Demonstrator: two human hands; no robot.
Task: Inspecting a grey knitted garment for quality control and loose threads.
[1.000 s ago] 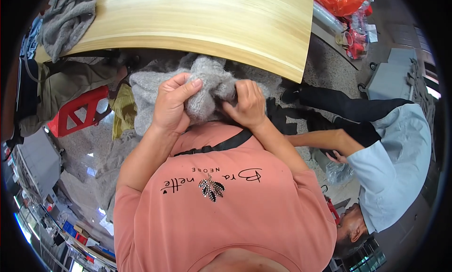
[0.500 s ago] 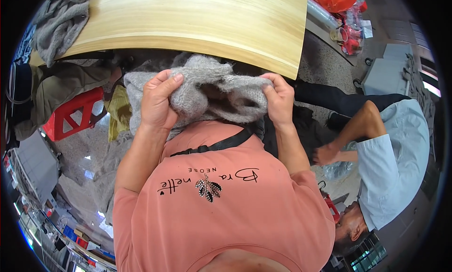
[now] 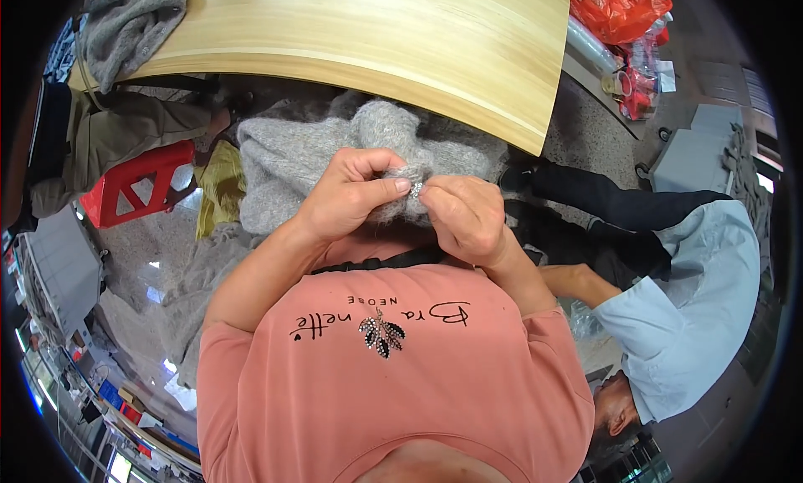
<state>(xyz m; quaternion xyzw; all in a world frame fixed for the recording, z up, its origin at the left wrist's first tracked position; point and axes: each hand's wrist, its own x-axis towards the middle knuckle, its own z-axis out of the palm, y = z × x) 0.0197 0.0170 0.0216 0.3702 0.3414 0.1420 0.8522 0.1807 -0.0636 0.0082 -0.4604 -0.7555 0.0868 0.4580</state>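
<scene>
I hold a fuzzy grey knitted garment bunched against my chest, below the edge of a light wooden table. My left hand pinches a fold of the knit between thumb and forefinger. My right hand pinches the same fold from the other side, so the fingertips of both hands meet at one small spot. Most of the garment hangs to the left and behind my hands.
Another grey garment lies on the table's far left corner. A person in a light blue shirt crouches at my right. A red plastic stool stands at the left, red bags at the upper right.
My hands were spread apart stretching the grey knit half a second ago. They have come together at the middle and now pinch one spot. The person at the right lowered an arm.
</scene>
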